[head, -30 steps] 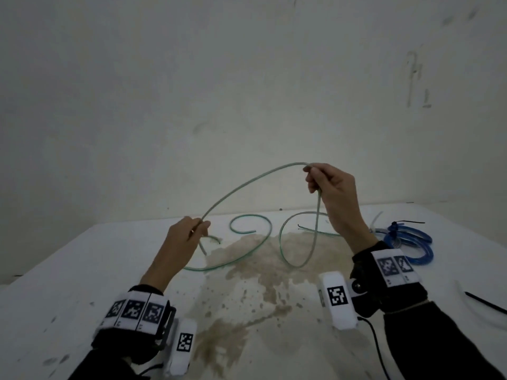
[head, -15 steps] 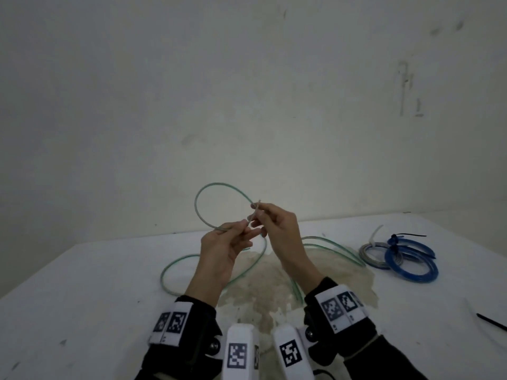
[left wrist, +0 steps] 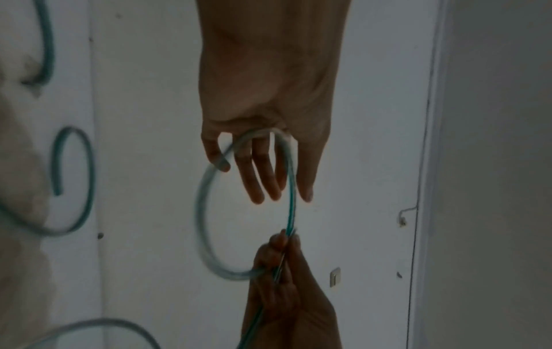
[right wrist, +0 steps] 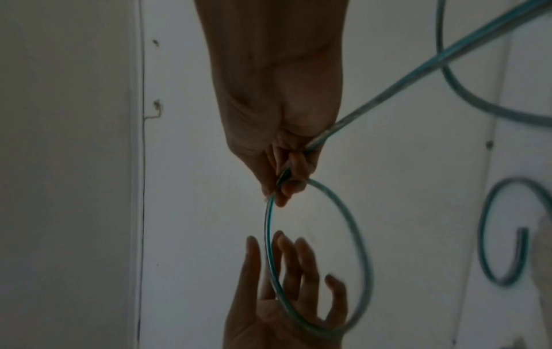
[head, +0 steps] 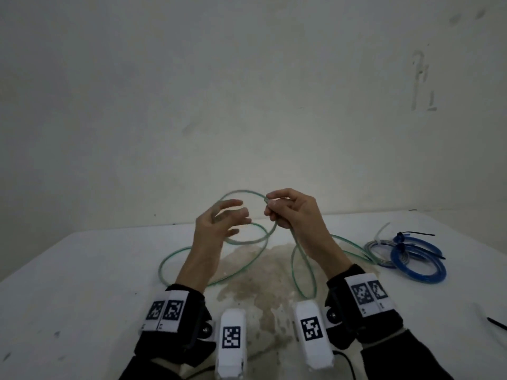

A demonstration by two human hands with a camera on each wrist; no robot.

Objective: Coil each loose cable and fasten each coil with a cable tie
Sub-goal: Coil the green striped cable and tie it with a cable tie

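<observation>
A thin green cable (head: 241, 192) forms a raised loop above the white table (head: 82, 270). My right hand (head: 270, 207) pinches the loop where its strands cross, thumb and fingers curled round them. My left hand (head: 236, 215) is to the left, fingers straight and spread, reaching through the loop without gripping it. In the left wrist view the loop (left wrist: 200, 212) runs across my left hand's fingers (left wrist: 256, 179) down into my right hand (left wrist: 283, 264). The right wrist view shows my right hand (right wrist: 286, 179) holding the loop (right wrist: 360, 238). The remaining cable (head: 175, 255) trails loose on the table.
A blue coil (head: 417, 270) and a grey coil (head: 377, 249), each fastened with a tie, lie at the right of the table. A loose black cable tie (head: 496, 323) lies at the right edge. A brown stain (head: 260, 275) covers the table's middle. A wall stands behind.
My left hand has let go of the cable and spread its fingers. My right hand now holds the loop alone, a little to the right.
</observation>
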